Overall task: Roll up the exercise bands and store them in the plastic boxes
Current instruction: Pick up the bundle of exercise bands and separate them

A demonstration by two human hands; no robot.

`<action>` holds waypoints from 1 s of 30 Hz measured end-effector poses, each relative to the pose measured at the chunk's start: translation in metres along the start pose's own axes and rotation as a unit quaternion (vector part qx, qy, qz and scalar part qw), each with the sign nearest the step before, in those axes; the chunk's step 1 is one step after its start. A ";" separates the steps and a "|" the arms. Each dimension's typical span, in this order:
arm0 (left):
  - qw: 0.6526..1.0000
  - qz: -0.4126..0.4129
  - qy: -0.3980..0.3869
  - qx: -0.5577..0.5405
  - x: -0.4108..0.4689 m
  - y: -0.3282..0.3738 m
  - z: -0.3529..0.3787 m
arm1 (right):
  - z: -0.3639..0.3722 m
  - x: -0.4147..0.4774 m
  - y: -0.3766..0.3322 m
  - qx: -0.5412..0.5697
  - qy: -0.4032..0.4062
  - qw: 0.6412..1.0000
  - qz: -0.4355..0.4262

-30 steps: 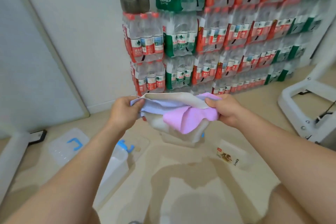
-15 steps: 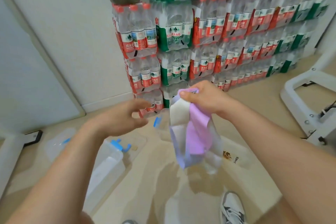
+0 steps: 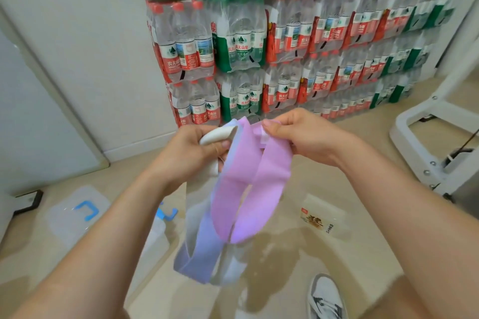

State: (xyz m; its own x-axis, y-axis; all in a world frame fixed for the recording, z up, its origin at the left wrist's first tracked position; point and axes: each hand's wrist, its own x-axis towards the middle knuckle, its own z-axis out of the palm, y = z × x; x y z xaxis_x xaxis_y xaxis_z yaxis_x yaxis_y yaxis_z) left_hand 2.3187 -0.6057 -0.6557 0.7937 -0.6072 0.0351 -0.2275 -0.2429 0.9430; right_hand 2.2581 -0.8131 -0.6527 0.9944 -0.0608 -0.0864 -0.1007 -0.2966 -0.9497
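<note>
Three exercise bands hang as loops in front of me. The pink band (image 3: 248, 184) droops from my right hand (image 3: 308, 137), which pinches its top edge. My left hand (image 3: 191, 153) grips the top of the white band (image 3: 217, 136); a lavender band (image 3: 204, 246) hangs between and below them. A clear plastic box (image 3: 153, 243) with blue latches stands on the floor under my left forearm, partly hidden. Its clear lid (image 3: 77, 212) with a blue clip lies to the left.
Stacked packs of water bottles (image 3: 259, 49) line the wall ahead. A white metal frame (image 3: 435, 122) stands at the right. A small labelled clear bag (image 3: 324, 220) lies on the floor. My grey shoe (image 3: 326, 298) shows at the bottom. A dark flat device (image 3: 28, 201) lies far left.
My left hand, empty and apart half a second ago, has taken hold of the white band's top. The bundle held by the right hand has opened into hanging loops.
</note>
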 end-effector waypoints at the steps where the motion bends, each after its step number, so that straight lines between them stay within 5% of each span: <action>1: 1.000 -0.001 0.011 0.004 -0.001 0.001 -0.003 | 0.001 0.000 0.002 -0.018 -0.006 1.000 0.000; 4: 1.000 0.009 0.005 0.015 -0.008 0.006 -0.016 | 0.001 0.002 0.005 -0.088 0.027 0.996 -0.011; 8: 0.990 0.010 0.096 -0.099 -0.015 0.005 -0.052 | -0.034 -0.006 0.023 -0.089 0.245 0.965 0.014; 11: 0.982 -0.033 0.169 -0.074 -0.016 -0.007 -0.068 | -0.036 -0.010 0.038 -0.201 0.164 0.965 0.046; 16: 0.967 -0.043 0.080 0.240 -0.016 -0.019 -0.053 | -0.018 -0.012 0.053 -0.281 0.051 0.953 0.103; 24: 0.912 -0.036 -0.014 0.408 -0.011 -0.030 -0.038 | -0.024 -0.022 0.131 -0.260 0.129 0.934 0.206; 27: 0.907 -0.039 -0.030 0.418 -0.009 -0.034 -0.037 | -0.023 -0.024 0.150 -0.331 0.081 0.904 0.257; 30: 0.900 -0.046 -0.078 0.426 -0.008 -0.034 -0.032 | -0.015 -0.023 0.139 -0.450 -0.032 0.837 0.311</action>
State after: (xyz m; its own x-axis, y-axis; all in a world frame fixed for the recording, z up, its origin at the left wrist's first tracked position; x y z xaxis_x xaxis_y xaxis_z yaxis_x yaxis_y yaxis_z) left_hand 2.3377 -0.5682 -0.6773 0.7577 -0.6373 -0.1405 -0.5672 -0.7495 0.3413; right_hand 2.2211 -0.8675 -0.7777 0.7370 -0.4276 -0.5235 -0.5546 -0.8253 -0.1066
